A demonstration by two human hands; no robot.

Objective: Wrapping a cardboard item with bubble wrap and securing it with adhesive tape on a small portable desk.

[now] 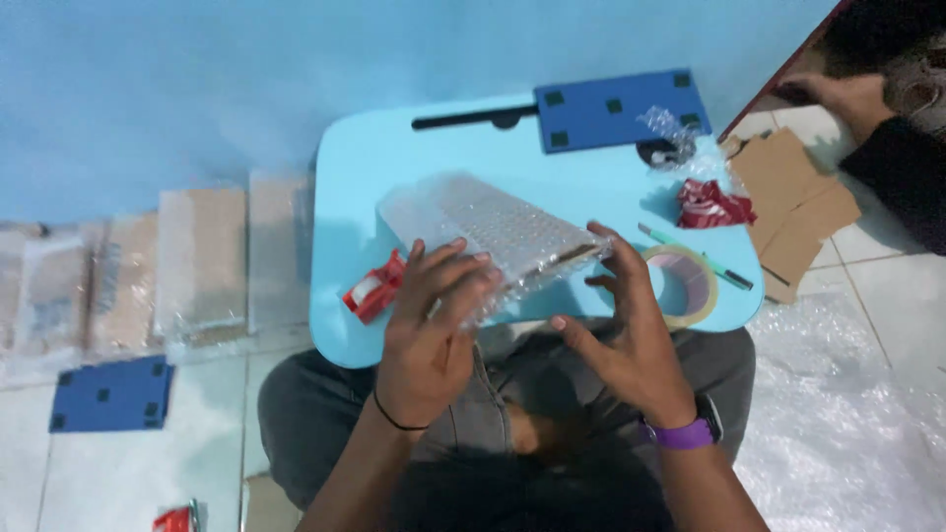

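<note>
Bubble-wrapped flat rectangular package [493, 236], knobbly and clear, clamped between both hands' fingers [448, 271] over smooth blue table [374, 158].

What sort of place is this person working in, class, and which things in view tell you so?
Probably a home packing spot on a tiled floor: a light blue lap table holds a tape roll, both hands grip a bubble-wrapped item, and wrapped parcels lie along the wall.
</note>
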